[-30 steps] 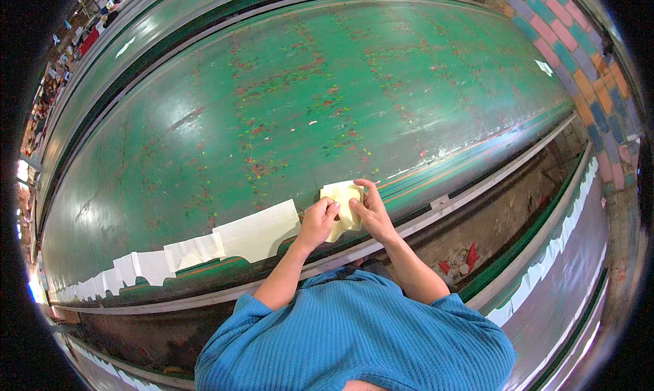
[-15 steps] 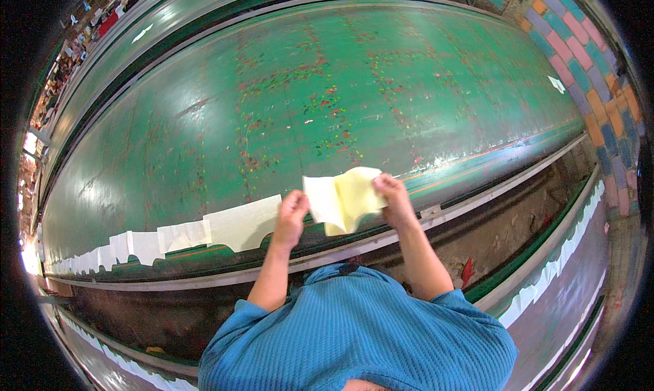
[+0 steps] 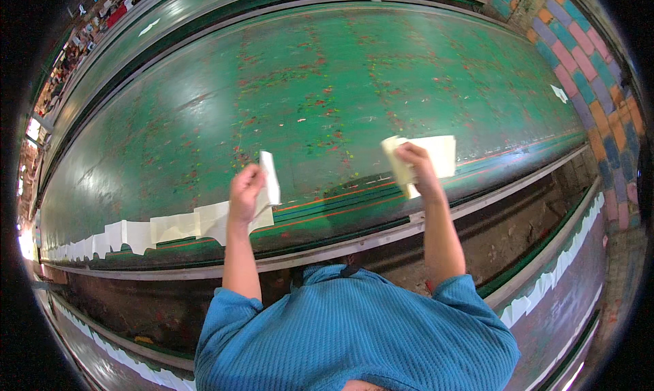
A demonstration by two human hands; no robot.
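Since the earlier frame the hands have swung well apart: the left hand (image 3: 245, 192) is pinching a white sheet (image 3: 270, 178) seen nearly edge-on, at 9 o'clock of the right hand (image 3: 415, 165). The right hand is gripping a pale stack (image 3: 436, 156), its fingers covering part of it, above the green table (image 3: 327, 84); a row of sheets (image 3: 163, 227) is lying along the near edge.

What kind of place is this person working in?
Probably a workshop for printing cloth by hand. A very long green table speckled with red paint marks fills the view, pale sheets lie in a row along its near edge, and the left hand and right hand each hold one.
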